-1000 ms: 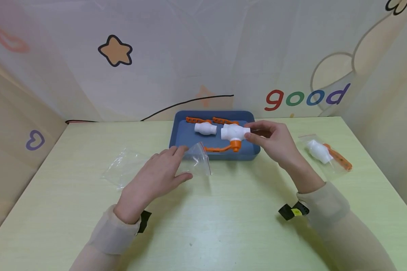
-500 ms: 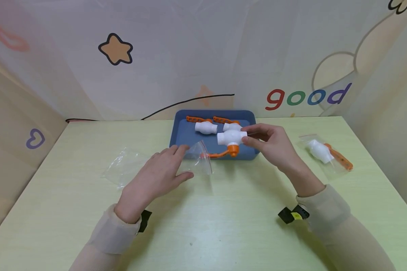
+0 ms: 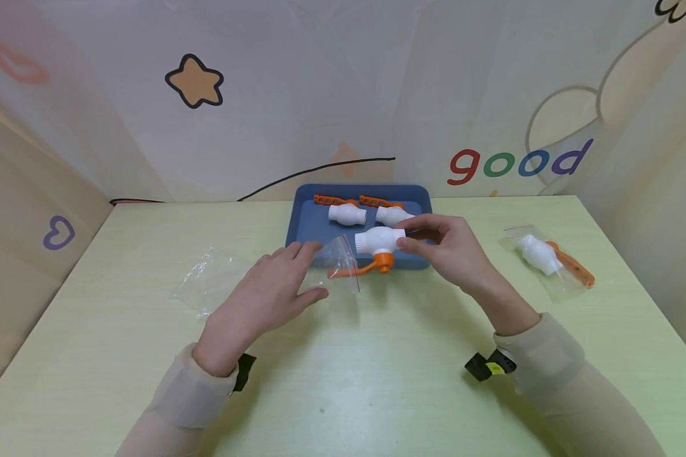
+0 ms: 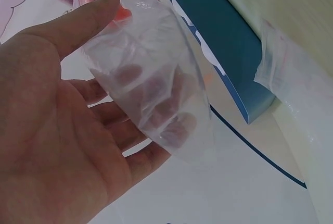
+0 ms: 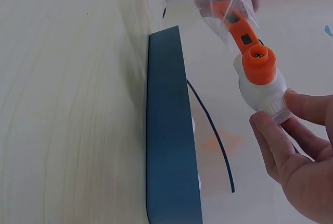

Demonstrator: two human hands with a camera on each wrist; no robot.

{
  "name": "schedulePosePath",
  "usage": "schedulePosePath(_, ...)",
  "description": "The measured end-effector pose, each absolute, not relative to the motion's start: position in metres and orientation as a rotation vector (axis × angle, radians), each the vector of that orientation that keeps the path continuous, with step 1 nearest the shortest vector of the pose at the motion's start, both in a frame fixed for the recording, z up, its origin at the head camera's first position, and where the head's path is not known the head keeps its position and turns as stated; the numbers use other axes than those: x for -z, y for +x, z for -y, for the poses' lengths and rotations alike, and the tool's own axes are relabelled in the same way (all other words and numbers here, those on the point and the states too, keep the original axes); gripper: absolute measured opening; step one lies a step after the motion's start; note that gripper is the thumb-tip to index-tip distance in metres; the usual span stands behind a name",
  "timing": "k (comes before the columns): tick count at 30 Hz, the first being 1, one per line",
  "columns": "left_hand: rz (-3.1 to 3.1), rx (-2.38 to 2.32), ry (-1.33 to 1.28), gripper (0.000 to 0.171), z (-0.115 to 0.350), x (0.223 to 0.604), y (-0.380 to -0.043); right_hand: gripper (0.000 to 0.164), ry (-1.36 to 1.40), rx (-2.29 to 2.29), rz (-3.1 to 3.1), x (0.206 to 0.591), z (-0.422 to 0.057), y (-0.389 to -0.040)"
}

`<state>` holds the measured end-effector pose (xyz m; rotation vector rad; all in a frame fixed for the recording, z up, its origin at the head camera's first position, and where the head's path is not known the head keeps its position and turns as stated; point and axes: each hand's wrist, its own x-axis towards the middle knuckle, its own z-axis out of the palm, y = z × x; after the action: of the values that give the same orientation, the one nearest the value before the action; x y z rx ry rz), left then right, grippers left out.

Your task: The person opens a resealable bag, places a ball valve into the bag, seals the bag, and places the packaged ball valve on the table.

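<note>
My right hand pinches one white end of a ball valve with an orange lever handle. The valve is held level above the front of the blue tray. Its handle points left, its tip at the mouth of a clear zip bag; in the left wrist view orange shows through the plastic. My left hand holds that bag between thumb and fingers, with several fingertips seen through the film. Two more white valves with orange handles lie in the tray.
A bagged valve lies on the table at the right. Another clear bag lies flat at the left, partly behind my left hand. A printed curtain stands behind the tray.
My right hand has brought the ball valve left and toward me, away from the tray's middle, so its handle tip meets the bag. My left hand has barely moved.
</note>
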<state>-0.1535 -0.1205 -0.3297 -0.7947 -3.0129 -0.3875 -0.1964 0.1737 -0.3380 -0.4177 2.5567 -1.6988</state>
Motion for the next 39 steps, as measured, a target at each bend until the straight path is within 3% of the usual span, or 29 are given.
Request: schedulePosePath(39,2.957,0.398,-0.848,0.07,0.117,0.327,-0.152,0.023,-0.592,1.675,-2.504,0.338,-0.156,-0.191)
